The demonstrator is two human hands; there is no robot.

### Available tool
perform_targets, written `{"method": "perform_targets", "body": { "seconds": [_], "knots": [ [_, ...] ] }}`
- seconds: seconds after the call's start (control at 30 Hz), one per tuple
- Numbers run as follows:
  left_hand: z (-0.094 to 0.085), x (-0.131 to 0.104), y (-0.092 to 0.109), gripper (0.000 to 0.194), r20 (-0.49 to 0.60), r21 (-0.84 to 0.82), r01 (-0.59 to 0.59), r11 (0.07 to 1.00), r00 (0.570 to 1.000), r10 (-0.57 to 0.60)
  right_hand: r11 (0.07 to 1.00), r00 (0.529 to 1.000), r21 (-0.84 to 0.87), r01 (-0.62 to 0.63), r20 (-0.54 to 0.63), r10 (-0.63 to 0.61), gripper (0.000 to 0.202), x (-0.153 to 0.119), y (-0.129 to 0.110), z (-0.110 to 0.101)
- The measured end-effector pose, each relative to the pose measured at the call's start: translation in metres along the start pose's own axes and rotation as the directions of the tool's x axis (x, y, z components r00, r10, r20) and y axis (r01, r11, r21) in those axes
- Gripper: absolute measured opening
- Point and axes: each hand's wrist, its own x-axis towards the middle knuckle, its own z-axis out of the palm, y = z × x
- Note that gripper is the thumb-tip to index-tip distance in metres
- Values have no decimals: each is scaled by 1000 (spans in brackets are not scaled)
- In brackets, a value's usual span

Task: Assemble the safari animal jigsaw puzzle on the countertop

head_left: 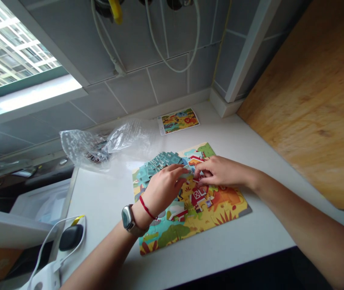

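A colourful jigsaw puzzle point(172, 237) of animals and plants lies on the white counter, with loose picture pieces on top of it. My left hand point(167, 187), with a watch and a red string at its wrist, is over the puzzle's middle; its fingers pinch a pale puzzle piece point(186, 175), partly hidden. Facing it from the right, my right hand point(215, 171) has its fingers curled round a puzzle piece that they mostly cover. Just below are pieces with a red barn point(198, 196). Beyond my left hand, a heap of teal-backed puzzle pieces point(159, 163) covers the puzzle's far left part.
A picture card point(179, 121) lies near the wall. Crumpled clear plastic bags point(126, 139) sit at the back left, one with dark pieces inside. A black case point(71, 237), a white cable and a power strip point(46, 278) are at the left. A wooden panel point(317, 104) stands right.
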Motion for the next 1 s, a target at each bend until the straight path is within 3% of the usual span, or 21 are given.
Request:
{"method": "perform_targets", "body": {
  "seconds": [0.3, 0.4, 0.5, 0.6, 0.7, 0.77, 0.9, 1.0],
  "knots": [
    [-4, -5, 8, 33, 83, 259, -90, 962, 994, 71, 998, 998, 47, -29, 61, 26, 19, -4, 11, -7],
    [-10, -6, 13, 42, 100, 239, -61, 969, 994, 38, 994, 995, 90, -56, 86, 48, 18, -7, 10, -13],
    [-24, -7, 10, 38, 99, 155, -24, 988, 995, 9, 991, 995, 116, -63, 85, 54, 11, -9, 8, -16],
    [-43, -12, -2, 44, 68, 187, -4, 982, 998, -9, 982, 999, 186, -28, -35, 35, 7, -7, 5, -12],
    [-62, -24, -21, 98, 131, 303, 98, 948, 981, -143, 971, 977, 233, 52, -211, -2, 12, -2, 4, -2],
    [-70, -32, -33, 114, 188, 343, 172, 923, 951, -247, 967, 954, 233, 103, -299, -30, 15, 1, 4, 5],
    [-67, -35, -47, 119, 250, 301, 174, 938, 934, -254, 967, 912, 171, 187, -395, -106, 15, 5, 5, 16],
    [-52, -28, -48, 107, 238, 299, 127, 946, 950, -203, 970, 861, 46, 238, -473, -189, 16, 8, 2, 22]
  ]
}}
